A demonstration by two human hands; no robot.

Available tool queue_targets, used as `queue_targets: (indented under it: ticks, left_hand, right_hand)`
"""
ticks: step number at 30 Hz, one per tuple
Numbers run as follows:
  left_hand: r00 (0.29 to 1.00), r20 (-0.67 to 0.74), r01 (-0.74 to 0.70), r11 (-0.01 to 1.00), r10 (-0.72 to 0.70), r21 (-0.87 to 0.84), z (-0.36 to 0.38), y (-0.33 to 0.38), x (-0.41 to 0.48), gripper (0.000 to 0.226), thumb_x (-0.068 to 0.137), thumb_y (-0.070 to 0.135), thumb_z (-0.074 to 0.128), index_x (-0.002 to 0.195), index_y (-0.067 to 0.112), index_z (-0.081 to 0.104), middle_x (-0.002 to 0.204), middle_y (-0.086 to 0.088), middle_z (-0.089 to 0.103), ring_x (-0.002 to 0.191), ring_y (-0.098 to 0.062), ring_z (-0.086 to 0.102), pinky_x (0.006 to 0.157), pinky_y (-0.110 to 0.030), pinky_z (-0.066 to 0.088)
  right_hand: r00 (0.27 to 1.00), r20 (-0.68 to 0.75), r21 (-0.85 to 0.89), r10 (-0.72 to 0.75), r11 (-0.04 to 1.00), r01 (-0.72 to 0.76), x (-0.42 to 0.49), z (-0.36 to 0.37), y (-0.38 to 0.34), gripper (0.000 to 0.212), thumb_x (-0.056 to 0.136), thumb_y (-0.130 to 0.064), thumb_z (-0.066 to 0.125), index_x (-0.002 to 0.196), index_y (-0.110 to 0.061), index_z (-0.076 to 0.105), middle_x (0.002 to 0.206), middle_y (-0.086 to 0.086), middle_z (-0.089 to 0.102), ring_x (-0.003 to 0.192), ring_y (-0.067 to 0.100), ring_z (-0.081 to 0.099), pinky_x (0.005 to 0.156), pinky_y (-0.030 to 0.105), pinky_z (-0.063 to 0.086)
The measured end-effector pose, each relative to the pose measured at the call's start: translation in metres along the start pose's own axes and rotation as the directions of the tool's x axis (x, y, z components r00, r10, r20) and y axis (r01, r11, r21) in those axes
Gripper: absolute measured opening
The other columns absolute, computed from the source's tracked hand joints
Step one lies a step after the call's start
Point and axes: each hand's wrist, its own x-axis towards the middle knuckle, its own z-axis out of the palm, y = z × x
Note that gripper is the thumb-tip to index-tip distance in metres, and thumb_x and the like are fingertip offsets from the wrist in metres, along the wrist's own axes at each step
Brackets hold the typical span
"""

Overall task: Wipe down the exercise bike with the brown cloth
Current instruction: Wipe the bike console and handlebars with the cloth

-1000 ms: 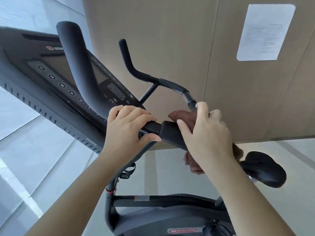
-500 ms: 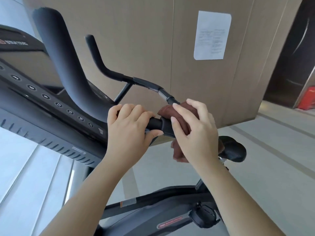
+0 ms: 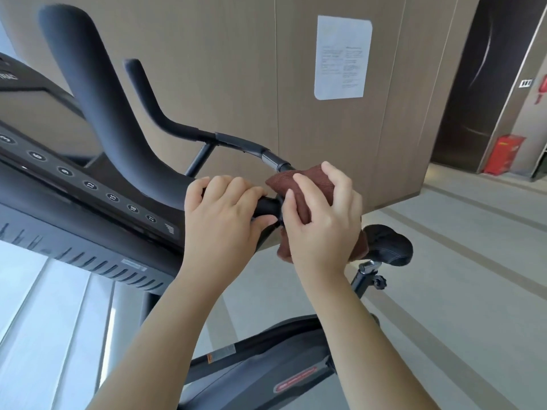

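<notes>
The black exercise bike handlebar point(image 3: 231, 140) curves across the middle of the view, with its near horn point(image 3: 97, 93) rising at the upper left. My left hand point(image 3: 222, 220) grips the bar just left of centre. My right hand point(image 3: 322, 220) holds the brown cloth point(image 3: 305, 180) wrapped round the bar right beside the left hand. A corner of the cloth hangs below my right palm. The black saddle point(image 3: 390, 244) shows behind my right wrist, and the bike's frame point(image 3: 266, 377) lies below my forearms.
A treadmill console point(image 3: 74, 202) with round number buttons fills the left side. A brown panelled wall point(image 3: 236, 69) with a white notice point(image 3: 343, 57) stands behind the bike. A red cabinet point(image 3: 503, 155) sits by the dark doorway at far right. Grey floor point(image 3: 458, 291) spreads to the right.
The view has swung right, bringing the doorway and red cabinet into sight. My right hand with the cloth has slid along the bar closer to my left hand, which has kept its grip.
</notes>
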Motion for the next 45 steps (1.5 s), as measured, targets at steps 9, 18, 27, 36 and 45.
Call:
queue_targets:
  ticks: [9,18,27,36,45]
  left_hand:
    - [1.0,0.007,-0.006,1.0,0.006,0.003,0.001,-0.001,-0.001,0.04,0.083,0.048,0.048,0.094,0.015,0.068,0.087,0.0,0.066,0.087,-0.027,0.06,0.088,-0.037,0.026]
    - [0.998,-0.033,0.059,0.998,-0.058,0.031,0.007,0.006,0.0,0.047,0.08,0.06,0.05,0.09,0.018,0.069,0.088,0.002,0.067,0.091,-0.021,0.054,0.091,-0.036,0.027]
    - [0.973,-0.082,0.223,0.971,-0.217,0.08,0.011,0.026,0.008,0.064,0.057,0.077,0.053,0.078,0.018,0.067,0.082,0.002,0.064,0.089,-0.017,0.051,0.089,-0.036,0.027]
    - [0.948,0.006,0.317,0.941,-0.32,0.121,0.004,0.04,0.014,0.072,0.057,0.08,0.05,0.08,0.014,0.068,0.087,0.009,0.059,0.091,-0.014,0.051,0.092,-0.03,0.024]
    - [0.936,0.031,0.342,0.926,-0.351,0.161,0.003,0.042,0.018,0.081,0.057,0.086,0.04,0.078,0.014,0.068,0.085,0.004,0.063,0.086,-0.015,0.053,0.084,-0.041,0.031]
  right_hand:
    - [0.993,0.1,0.063,-0.057,0.997,0.051,0.007,-0.026,0.061,0.02,0.083,-0.018,0.06,0.098,-0.009,0.071,0.114,0.017,0.061,0.096,0.037,0.059,0.083,0.037,0.047]
    - [0.788,0.533,0.316,-0.309,0.936,0.154,0.052,-0.02,0.056,0.025,0.085,-0.024,0.06,0.109,-0.021,0.066,0.12,0.002,0.055,0.102,0.026,0.056,0.084,0.037,0.048]
    - [0.542,0.656,0.633,-0.525,0.774,-0.017,0.088,-0.008,0.126,0.023,0.081,-0.023,0.065,0.103,-0.025,0.069,0.121,-0.006,0.051,0.11,0.004,0.05,0.096,0.016,0.037]
    - [0.161,0.588,0.808,-0.793,0.566,-0.163,0.118,0.037,0.119,0.034,0.079,-0.02,0.068,0.11,-0.034,0.063,0.12,-0.015,0.049,0.11,-0.006,0.047,0.092,0.004,0.032]
    - [0.196,0.52,0.84,-0.831,0.456,-0.295,0.123,0.058,0.118,0.032,0.078,-0.014,0.07,0.101,-0.036,0.066,0.112,-0.01,0.057,0.109,0.003,0.053,0.097,0.016,0.038]
